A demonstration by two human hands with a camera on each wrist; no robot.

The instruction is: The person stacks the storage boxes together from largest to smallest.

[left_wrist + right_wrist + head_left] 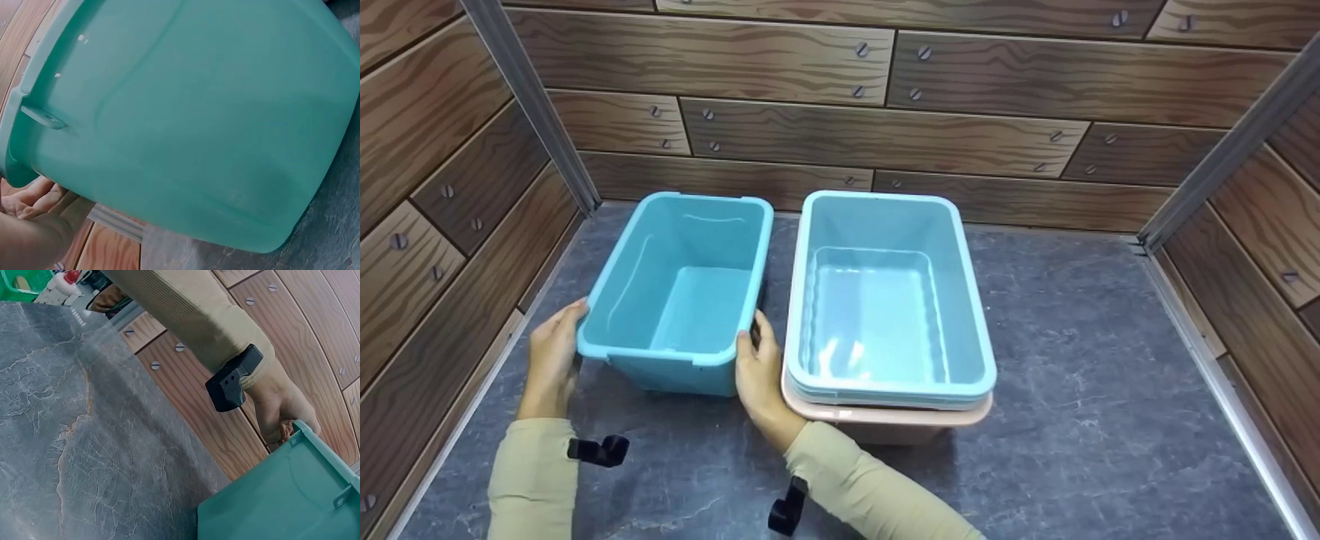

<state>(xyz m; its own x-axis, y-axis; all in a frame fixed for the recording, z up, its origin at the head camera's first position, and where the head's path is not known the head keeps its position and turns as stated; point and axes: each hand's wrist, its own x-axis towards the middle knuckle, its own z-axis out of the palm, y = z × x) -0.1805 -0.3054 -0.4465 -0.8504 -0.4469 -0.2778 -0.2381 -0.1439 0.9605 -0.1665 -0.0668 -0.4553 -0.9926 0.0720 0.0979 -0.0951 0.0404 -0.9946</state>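
A teal plastic storage bin (671, 371) sits at left in the head view, its inside bare. My left hand (553, 360) grips its left side near the front corner, fingers under the rim. On the right side, my right hand (761, 375) holds the rim, thumb over the edge. In the left wrist view the bin's wall (214, 129) fills most of the picture, with my left hand (39, 219) at lower left. The right wrist view shows my left hand (284, 408) at the bin's corner; my right hand is out of that view. Whether the bin touches the surface, I cannot tell.
Close to my right hand stands a stack: a light blue bin (885, 315) nested in a pink bin (885, 416). Plank-patterned walls (780, 60) enclose the grey marbled surface (1080, 360). A green basket (19, 284) and a white bottle (59, 289) show in the right wrist view.
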